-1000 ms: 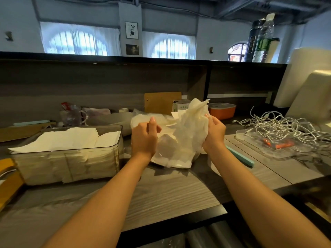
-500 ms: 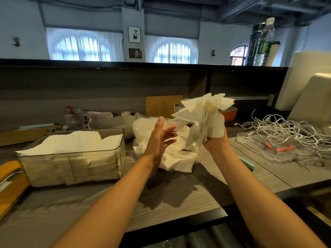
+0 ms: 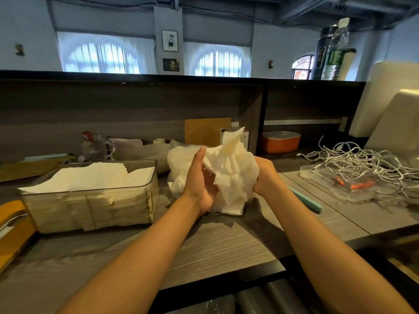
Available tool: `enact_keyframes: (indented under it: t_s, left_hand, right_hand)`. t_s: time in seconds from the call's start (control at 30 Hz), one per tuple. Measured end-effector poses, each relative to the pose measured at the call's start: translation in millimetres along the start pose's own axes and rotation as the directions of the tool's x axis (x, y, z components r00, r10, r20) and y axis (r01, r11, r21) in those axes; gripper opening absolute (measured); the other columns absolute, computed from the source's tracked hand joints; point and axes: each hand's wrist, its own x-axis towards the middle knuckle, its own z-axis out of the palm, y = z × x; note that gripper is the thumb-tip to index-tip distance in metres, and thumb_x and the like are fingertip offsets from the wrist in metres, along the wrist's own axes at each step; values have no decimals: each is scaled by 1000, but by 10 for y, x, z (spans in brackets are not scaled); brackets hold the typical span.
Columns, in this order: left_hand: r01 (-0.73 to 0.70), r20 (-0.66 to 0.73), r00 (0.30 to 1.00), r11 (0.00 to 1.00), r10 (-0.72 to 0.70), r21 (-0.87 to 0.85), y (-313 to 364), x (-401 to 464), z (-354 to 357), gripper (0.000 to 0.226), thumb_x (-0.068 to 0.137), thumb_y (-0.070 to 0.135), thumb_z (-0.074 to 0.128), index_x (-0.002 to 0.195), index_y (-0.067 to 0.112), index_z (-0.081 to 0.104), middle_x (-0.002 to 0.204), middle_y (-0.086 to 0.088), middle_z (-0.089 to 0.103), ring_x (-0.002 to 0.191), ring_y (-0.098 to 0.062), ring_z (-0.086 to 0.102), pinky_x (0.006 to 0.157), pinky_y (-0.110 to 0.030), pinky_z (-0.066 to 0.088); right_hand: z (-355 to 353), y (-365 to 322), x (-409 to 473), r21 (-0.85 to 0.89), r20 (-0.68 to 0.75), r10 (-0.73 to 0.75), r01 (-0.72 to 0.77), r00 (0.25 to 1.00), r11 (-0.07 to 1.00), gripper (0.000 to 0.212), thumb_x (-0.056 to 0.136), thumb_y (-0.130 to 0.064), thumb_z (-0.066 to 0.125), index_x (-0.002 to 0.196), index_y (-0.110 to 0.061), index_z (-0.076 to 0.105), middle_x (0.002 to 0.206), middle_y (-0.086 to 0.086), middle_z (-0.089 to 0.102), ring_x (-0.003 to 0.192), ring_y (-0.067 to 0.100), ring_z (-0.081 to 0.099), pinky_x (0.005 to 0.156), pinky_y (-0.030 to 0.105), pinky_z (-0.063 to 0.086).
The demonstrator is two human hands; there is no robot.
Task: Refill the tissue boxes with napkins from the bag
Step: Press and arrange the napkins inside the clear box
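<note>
Head view is showing both hands clamping a crumpled bunch of napkins (image 3: pixel 229 175) over the desk: left hand (image 3: pixel 199 177) cupping its left side, right hand (image 3: pixel 264 175) gripping its right. Behind them the plastic bag (image 3: pixel 179 168) is lying slumped, while at left the clear tissue box (image 3: pixel 90 200) is sitting heaped with napkins.

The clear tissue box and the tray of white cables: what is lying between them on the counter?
In the head view, between the clear tissue box and the tray of white cables are both hands, left and right, holding a napkin bundle, with the bag behind.
</note>
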Motion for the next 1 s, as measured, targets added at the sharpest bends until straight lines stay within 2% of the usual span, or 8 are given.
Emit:
enact_keyframes:
  t_s: [0.13,0.27,0.37,0.5,0.57,0.77,0.9,1.0]
  left_hand:
    - [-12,-102,994,985,30,171,-76,59,10,50,84,51,69,122,20,62,111,-6,72,103,-27,67,94,-47,54]
    - [50,-176,984,965,-4,256,-121,111,-6,53,75,59,76,114,27,60,113,-4,69,103,-29,65,96,-52,52]
    - [87,-124,991,946,-49,313,-138,115,9,89,57,70,80,130,26,55,120,-4,67,109,-30,63,97,-55,51]
    - [95,-124,991,945,-58,313,-162,117,11,107,44,74,81,135,24,51,120,-4,67,109,-29,65,95,-52,53]
    - [115,-131,988,941,-77,318,-172,146,-5,113,39,75,79,136,25,51,122,-3,66,110,-28,64,95,-49,54]
    - [91,-223,974,961,-31,262,-211,312,-124,49,82,34,75,126,17,61,109,-7,72,96,-29,70,72,-42,61]
    - [-16,-237,969,974,70,226,-80,324,-142,47,87,36,70,131,23,57,117,-2,68,106,-26,64,89,-46,56]
    - [-87,-271,951,968,151,234,-66,315,-184,56,83,39,72,134,27,53,119,1,67,109,-25,63,97,-52,52]
  right_hand:
    - [43,17,-25,-19,9,10,-10,1000,1000,26,82,-37,76,94,-14,69,95,7,70,92,24,65,86,39,55]
    - [58,76,-41,-118,55,-100,106,993,987,31,85,-39,74,106,-17,72,98,5,71,92,23,66,79,38,56]
    - [109,121,-68,-176,46,-204,209,978,962,31,89,-42,68,110,-19,71,103,3,71,96,24,65,88,42,56]
    - [189,154,-89,-241,67,-259,268,963,933,32,98,-47,51,97,-22,70,102,9,71,95,26,66,92,46,54]
    - [226,188,-67,-323,68,-316,320,946,890,44,102,-50,36,112,-19,66,112,5,67,100,22,61,97,45,49]
    - [237,190,-46,-164,156,-355,379,922,911,62,95,-67,26,124,-26,63,136,6,58,124,25,53,109,48,39]
    - [150,73,-73,-66,136,-537,549,832,833,49,96,-56,37,118,-21,63,122,2,62,113,17,57,89,32,47]
    - [109,68,-109,-169,114,-721,728,684,664,41,90,-50,47,119,-24,59,121,-5,58,106,5,56,86,18,46]
